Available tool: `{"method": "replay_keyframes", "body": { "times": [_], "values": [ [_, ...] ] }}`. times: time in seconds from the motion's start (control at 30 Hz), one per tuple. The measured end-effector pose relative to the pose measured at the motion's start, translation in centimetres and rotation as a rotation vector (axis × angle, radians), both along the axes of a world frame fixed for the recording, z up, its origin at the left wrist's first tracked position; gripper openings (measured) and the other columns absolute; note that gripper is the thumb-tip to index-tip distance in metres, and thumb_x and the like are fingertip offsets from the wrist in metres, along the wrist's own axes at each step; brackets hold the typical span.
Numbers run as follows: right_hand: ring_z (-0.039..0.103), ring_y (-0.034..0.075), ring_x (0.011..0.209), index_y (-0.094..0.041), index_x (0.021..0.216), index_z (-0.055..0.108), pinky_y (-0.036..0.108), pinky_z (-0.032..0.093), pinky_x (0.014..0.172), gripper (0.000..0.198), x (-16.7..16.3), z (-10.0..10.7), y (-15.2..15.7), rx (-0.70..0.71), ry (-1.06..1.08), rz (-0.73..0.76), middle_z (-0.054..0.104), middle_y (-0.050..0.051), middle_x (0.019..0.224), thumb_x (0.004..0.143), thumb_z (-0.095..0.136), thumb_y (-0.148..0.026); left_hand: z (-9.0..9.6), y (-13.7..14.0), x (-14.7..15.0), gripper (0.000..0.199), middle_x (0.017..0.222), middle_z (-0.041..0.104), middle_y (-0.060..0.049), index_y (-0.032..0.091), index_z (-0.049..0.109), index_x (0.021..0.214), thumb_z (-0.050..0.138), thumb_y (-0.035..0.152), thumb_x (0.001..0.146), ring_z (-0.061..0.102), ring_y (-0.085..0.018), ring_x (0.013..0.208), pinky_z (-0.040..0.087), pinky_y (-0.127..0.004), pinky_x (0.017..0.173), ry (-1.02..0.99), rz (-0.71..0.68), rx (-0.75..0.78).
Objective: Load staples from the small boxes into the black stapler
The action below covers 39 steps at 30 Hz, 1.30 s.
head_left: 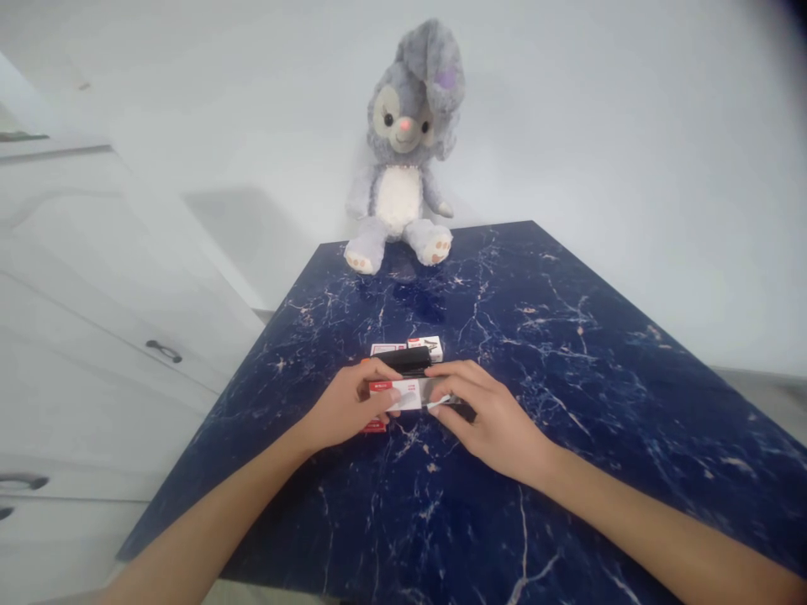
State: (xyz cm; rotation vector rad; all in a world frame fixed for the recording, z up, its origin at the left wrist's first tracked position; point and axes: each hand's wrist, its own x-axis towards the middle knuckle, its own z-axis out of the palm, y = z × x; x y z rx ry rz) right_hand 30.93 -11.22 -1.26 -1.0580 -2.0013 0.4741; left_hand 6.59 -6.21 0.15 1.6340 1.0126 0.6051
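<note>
My left hand [356, 402] is closed on a small red-and-white cardboard box [411, 395], thumb across its front and fingers behind. At the box's right end, my right hand [482, 403] has its fingers curled around something greyish that I cannot make out clearly. Just behind the hands lies a black, rounded, elongated object [407, 360], partly hidden by the fingers. Two more small boxes stand behind it: a white one with a picture of a clip [431, 345] and a white-and-red one [386, 348]. Under my left hand shows a red box edge [375, 427].
The dark blue marble-patterned table [429, 521] carries everything. A grey plush rabbit [403, 160] sits at its far edge against the white wall [598, 126]. White cabinet doors with dark handles [164, 350] stand on the left.
</note>
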Motion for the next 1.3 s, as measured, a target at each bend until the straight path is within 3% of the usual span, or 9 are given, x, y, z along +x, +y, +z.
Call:
{"method": "replay_keyframes", "body": {
  "times": [0.1,0.2,0.43,0.53,0.67,0.93,1.13,1.3],
  "values": [
    [0.060,0.022,0.113,-0.024,0.090,0.063,0.041,0.050,0.095,0.009,-0.2,0.4,-0.2,-0.152,0.113,0.014,0.062,0.004,0.126,0.087,0.064,-0.016,0.4,0.2,-0.2,0.029,0.077,0.070,-0.003,0.016,0.057,0.095,0.068,0.041,0.086,0.066,-0.013,0.059,0.056,-0.026,0.056,-0.047,-0.084,-0.134],
    [0.062,0.022,0.111,-0.023,0.087,0.063,0.041,0.050,0.096,0.006,-0.4,0.9,-0.3,-0.239,0.201,0.053,0.062,0.005,0.125,0.086,0.064,-0.018,0.8,0.3,-0.4,0.029,0.075,0.069,-0.003,0.016,0.055,0.091,0.068,0.041,0.086,0.063,-0.012,0.056,0.051,-0.023,0.052,-0.054,-0.171,-0.160],
    [0.062,0.023,0.109,-0.024,0.089,0.063,0.042,0.050,0.094,0.003,-0.5,0.9,-0.6,-0.201,0.221,0.019,0.067,0.004,0.115,0.088,0.063,-0.022,1.5,0.0,0.0,0.027,0.080,0.069,-0.004,0.016,0.058,0.092,0.065,0.042,0.087,0.065,-0.012,0.061,0.053,-0.024,0.056,0.022,-0.220,-0.109],
    [0.066,0.021,0.093,-0.024,0.092,0.061,0.035,0.053,0.081,0.007,-0.4,0.6,-0.5,-0.224,0.341,-0.076,0.069,0.004,0.102,0.091,0.061,-0.031,1.5,0.1,-0.1,0.028,0.086,0.069,-0.003,0.018,0.057,0.103,0.064,0.041,0.088,0.064,-0.012,0.062,0.053,-0.025,0.057,0.019,-0.210,-0.144],
    [0.061,0.016,0.071,-0.023,0.089,0.059,0.027,0.049,0.064,0.015,0.5,0.5,0.7,-0.309,0.490,-0.231,0.066,0.001,0.082,0.090,0.063,-0.037,1.6,0.5,-0.4,0.028,0.085,0.066,-0.002,0.019,0.059,0.109,0.061,0.039,0.090,0.064,-0.013,0.067,0.053,-0.026,0.062,-0.010,-0.200,-0.161],
    [0.064,0.017,0.073,-0.021,0.095,0.064,0.030,0.049,0.068,0.028,2.8,-1.1,3.3,-0.536,0.635,-0.299,0.071,0.003,0.087,0.077,0.074,-0.040,1.6,-0.8,0.2,0.015,0.087,0.067,-0.002,0.019,0.063,0.094,0.061,0.034,0.089,0.061,-0.013,0.071,0.047,-0.024,0.063,0.198,-0.223,0.218],
    [0.067,0.020,0.070,-0.022,0.096,0.072,0.036,0.053,0.070,0.029,3.2,-0.4,3.3,-0.353,0.273,-0.344,0.072,0.002,0.080,0.083,0.067,-0.047,0.9,-2.0,1.0,0.015,0.091,0.064,-0.006,0.022,0.068,0.096,0.067,0.031,0.084,0.058,-0.020,0.090,0.049,-0.032,0.077,0.372,-0.315,0.582],
    [0.071,0.021,0.081,-0.023,0.102,0.073,0.036,0.057,0.078,0.025,3.5,-0.1,3.4,-0.298,0.226,-0.341,0.075,0.004,0.094,0.085,0.064,-0.038,1.3,-2.0,1.2,0.014,0.097,0.068,-0.006,0.020,0.068,0.097,0.057,0.025,0.091,0.054,-0.021,0.095,0.045,-0.038,0.090,0.367,-0.414,0.809]
  ]
}}
